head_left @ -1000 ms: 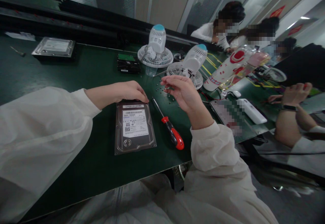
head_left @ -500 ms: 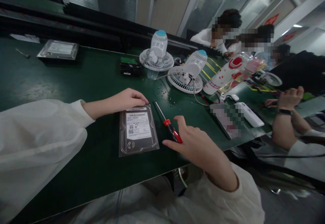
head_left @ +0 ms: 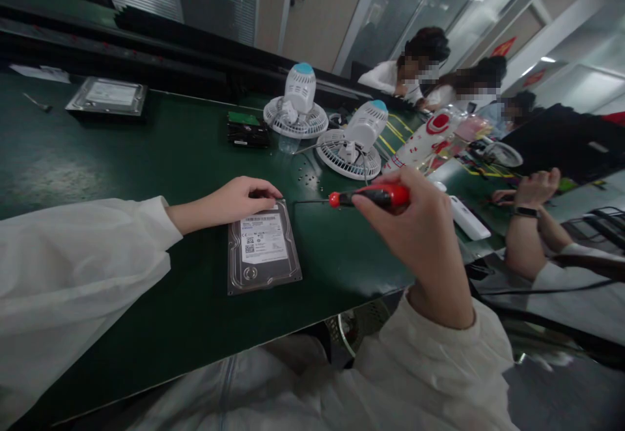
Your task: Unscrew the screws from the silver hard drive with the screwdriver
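A hard drive (head_left: 266, 239) with a white printed label lies flat on the green table, its long side pointing away from me. My left hand (head_left: 244, 198) rests over its far edge, the bent fingers gripping it near the far right corner. In my right hand (head_left: 415, 216) is a red and black screwdriver (head_left: 368, 196), held by the handle above the table. Its thin shaft points left, the tip close to the drive's far right corner and my left fingertips. Several tiny screws (head_left: 310, 180) lie scattered just beyond.
Two white fans (head_left: 349, 148) stand face down at the back, beside a black and green part (head_left: 247, 130). Another drive (head_left: 107, 97) sits back left. On the right are a patterned bottle (head_left: 424, 138), a white box (head_left: 469, 218) and a co-worker's hands (head_left: 537, 187).
My right hand has picked up the screwdriver from the table, raised it and turned it so that it points left. My left hand stays at the hard drive's far edge.
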A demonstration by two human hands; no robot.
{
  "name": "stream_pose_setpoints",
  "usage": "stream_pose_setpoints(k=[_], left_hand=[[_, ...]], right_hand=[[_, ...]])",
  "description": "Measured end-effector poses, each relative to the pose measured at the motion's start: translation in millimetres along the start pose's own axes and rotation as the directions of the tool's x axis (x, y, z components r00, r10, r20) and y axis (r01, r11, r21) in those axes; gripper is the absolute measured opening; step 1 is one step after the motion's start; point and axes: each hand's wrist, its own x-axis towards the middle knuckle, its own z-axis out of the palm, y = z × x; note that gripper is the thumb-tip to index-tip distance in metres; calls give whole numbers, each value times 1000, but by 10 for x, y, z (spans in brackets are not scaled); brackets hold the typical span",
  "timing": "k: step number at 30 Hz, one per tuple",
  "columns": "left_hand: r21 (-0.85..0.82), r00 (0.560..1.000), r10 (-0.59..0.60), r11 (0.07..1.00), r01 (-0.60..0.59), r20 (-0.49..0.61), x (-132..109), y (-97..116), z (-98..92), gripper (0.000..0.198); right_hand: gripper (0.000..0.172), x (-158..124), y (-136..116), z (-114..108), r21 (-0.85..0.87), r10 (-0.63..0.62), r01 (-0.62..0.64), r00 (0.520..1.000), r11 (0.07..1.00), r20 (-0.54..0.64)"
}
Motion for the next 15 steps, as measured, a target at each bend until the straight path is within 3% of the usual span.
stream_pose_setpoints(k=[3, 6, 8, 15], left_hand=[[-96, 1000, -20, 995, 20, -3, -2, -16, -3, 38], [-209, 998, -41, 977, 32, -38, -1, -45, 4, 34], [-235, 998, -37, 972, 26, -43, 4, -67, 14, 32], [-187, 1000, 6, 982, -10, -19, 13, -74, 27, 36]], right_hand=[[29, 373, -15, 47, 130, -86, 95, 993, 987, -78], [51, 700, -60, 232, 240, -188, 213, 975, 947, -122], [49, 855, -108, 387, 230, -248, 282, 954, 931, -168], [52, 1058, -77, 804, 256, -194, 303, 906, 918, -376]])
